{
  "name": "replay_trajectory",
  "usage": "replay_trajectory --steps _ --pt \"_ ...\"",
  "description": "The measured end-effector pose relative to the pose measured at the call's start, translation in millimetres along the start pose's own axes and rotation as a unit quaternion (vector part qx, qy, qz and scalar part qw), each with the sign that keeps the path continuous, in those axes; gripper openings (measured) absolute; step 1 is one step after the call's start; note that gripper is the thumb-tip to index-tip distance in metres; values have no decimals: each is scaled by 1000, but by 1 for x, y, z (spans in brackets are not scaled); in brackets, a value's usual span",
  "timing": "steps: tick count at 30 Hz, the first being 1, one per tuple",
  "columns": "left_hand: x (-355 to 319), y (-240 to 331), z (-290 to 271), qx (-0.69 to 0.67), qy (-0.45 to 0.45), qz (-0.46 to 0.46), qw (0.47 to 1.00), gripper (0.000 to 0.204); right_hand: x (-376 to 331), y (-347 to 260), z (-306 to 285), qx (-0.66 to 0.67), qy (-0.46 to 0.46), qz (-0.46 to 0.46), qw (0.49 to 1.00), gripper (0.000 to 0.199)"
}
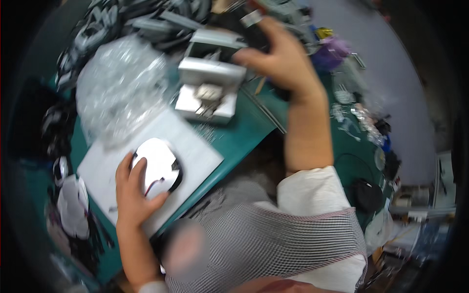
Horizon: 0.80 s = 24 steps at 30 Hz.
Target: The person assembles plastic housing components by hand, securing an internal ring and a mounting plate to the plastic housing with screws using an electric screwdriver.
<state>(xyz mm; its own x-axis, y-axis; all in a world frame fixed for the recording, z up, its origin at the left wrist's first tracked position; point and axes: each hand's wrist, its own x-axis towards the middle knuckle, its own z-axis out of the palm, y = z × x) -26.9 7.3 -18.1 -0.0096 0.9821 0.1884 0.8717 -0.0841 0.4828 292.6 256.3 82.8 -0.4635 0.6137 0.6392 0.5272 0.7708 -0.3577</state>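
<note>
My left hand point(134, 195) is curled around the near left edge of a round white disc point(155, 158) with a dark rim. Short red and dark wires show by its thumb. The disc rests on a white sheet or board point(195, 146). Farther off to the right, my right hand point(286, 58) is stretched out, thumb and fingers wide apart, beside a black object point(251, 31) with a pale label. Blur hides whether it touches that object. Below its thumb stand white open boxes point(212, 71); the nearer one holds small metal parts point(210, 95).
A clear plastic bag point(119, 88) lies beyond the white sheet. Grey plastic parts point(161, 22) are heaped at the back. Tiny metal pieces point(207, 132) lie scattered on the green table point(249, 139). A purple container point(331, 52) stands at right; white and dark parts point(73, 205) crowd the left.
</note>
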Motion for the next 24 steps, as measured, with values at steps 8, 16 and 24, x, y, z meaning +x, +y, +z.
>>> replay_trajectory --steps 8,16,24 --pt "9 3 -1 24 -7 5 1000 81 -40 -52 20 637 202 -55 742 66" --pt "4 -4 2 21 7 4 1000 82 -98 -67 84 394 238 35 887 91" --pt "3 -5 1 23 7 13 1000 82 -112 -56 98 427 249 85 865 87"
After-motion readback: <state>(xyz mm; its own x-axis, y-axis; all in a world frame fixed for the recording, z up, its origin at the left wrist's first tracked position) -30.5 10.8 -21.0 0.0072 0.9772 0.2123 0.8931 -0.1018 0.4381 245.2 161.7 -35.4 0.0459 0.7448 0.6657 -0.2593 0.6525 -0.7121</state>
